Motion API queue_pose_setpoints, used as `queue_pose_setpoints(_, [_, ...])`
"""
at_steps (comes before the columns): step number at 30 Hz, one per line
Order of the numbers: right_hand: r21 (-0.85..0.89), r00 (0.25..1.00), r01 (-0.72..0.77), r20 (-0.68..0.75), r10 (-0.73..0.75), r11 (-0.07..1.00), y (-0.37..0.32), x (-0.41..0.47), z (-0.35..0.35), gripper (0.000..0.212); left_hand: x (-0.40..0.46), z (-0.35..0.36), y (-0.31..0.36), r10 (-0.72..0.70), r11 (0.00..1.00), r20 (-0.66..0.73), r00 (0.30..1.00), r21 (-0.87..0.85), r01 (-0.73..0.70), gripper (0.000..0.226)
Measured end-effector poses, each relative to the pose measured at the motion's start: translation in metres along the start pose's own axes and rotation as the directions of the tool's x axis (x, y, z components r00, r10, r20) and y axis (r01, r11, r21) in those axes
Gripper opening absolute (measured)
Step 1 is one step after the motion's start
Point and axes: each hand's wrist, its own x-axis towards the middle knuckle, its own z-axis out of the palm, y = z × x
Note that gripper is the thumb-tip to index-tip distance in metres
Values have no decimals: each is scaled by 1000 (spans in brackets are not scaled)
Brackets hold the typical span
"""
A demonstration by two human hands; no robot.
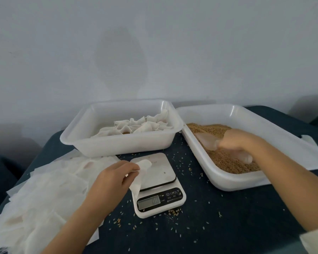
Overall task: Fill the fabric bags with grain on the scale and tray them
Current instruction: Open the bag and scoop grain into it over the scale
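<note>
Scattered grains are littering the dark counter (228, 226); scale (159, 191) markings are blurring unreadably. Left hand (111, 178) is pinching a fabric bag (142, 173); right hand (237, 139) is gripping a scoop (207, 141) in grain (226, 160).

A dark blue table (218, 226) carries two white tubs (117, 143) (228, 180), a scale (160, 198), a heap of empty bags (44, 195) and scattered grains (174, 211).

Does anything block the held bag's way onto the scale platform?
Nothing visible does. The left hand pinches the empty bag at the platform's near-left edge; the scale top is bare apart from a few stray grains.
</note>
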Motion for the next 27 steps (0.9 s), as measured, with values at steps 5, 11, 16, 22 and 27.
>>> queue_pose_setpoints(5, [40,998,-11,59,9,999,20,-12,-26,10,6,1,-1,6,1000,-53,999,-15,-7,10])
queue_pose_setpoints(11, [-246,998,-52,8,55,968,38,-19,-49,21,7,6,-2,-7,999,-57,998,-34,5,10])
queue_pose_setpoints(16, [-277,1000,0,20,6,961,33,-7,-38,32,5,10,-3,9,1000,-63,998,-29,-11,10])
queue_pose_setpoints(22, [-99,997,43,-63,-49,994,32,27,0,31,4,10,-4,-49,998,-81,996,-49,46,12])
queue_pose_setpoints(27, [26,992,95,-82,-93,995,40,29,7,43,1,9,-8,-129,988,-112,985,-103,118,12])
